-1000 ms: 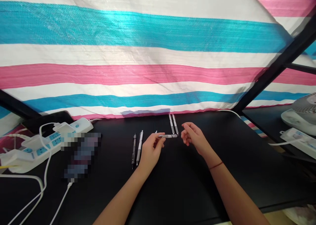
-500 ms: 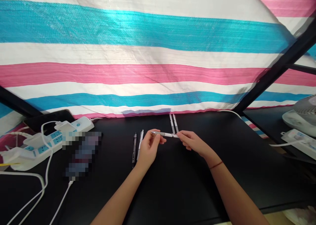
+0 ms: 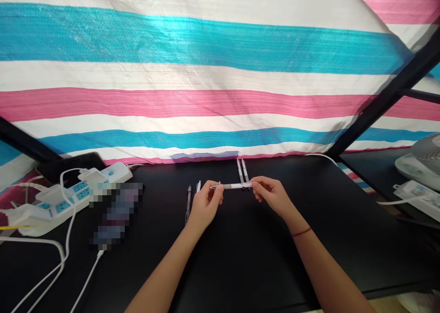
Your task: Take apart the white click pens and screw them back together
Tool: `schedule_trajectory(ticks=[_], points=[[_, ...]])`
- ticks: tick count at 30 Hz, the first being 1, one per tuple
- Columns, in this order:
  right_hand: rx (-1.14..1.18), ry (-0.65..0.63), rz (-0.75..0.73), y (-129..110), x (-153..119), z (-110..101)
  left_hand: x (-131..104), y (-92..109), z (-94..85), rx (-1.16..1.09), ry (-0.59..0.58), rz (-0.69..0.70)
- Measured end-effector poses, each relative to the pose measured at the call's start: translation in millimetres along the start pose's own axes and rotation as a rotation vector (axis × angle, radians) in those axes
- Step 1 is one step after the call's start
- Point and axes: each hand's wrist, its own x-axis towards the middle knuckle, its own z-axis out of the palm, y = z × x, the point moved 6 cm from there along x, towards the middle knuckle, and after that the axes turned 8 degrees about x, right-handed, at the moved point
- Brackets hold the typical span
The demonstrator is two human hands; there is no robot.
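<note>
A white and grey pen [image 3: 233,186] is held level above the black desk by both hands. My left hand [image 3: 206,203] pinches its left end, where a metallic tip shows past the thumb. My right hand [image 3: 271,194] closes thumb and fingers on the white right end. Just beyond the held pen, two white pens [image 3: 239,170] lie side by side pointing away from me. To the left of my left hand lie a dark pen [image 3: 188,204] and a white pen [image 3: 198,186], the latter mostly hidden by the hand.
On the left lie a phone [image 3: 118,214] with a blurred screen, a white power strip [image 3: 77,197] with plugs, and loose white cables [image 3: 67,235]. A striped sheet [image 3: 220,102] hangs behind the desk [image 3: 240,267]. At right are a fan [image 3: 419,164] and another power strip [image 3: 417,196].
My right hand has shifted slightly right along the pen, and the left fingers have closed nearer its tip. More of the pen's middle shows between the hands. The view has moved slightly.
</note>
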Motion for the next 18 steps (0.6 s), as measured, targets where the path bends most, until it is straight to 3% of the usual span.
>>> schedule_trajectory(ticks=[5,11,14,18], points=[[-0.011,-0.013,-0.002,-8,-2,0,4,4,-5.0,0.228,-0.081,0.122],[-0.03,-0.022,0.0,-6,-1,2,-1,20,10.0,0.602,-0.149,0.443],[-0.045,-0.026,-0.06,-6,0,3,-3,19,14.4,0.698,-0.146,0.46],[-0.044,-0.026,-0.189,-15,-4,7,0,13,12.1,0.603,-0.157,0.372]])
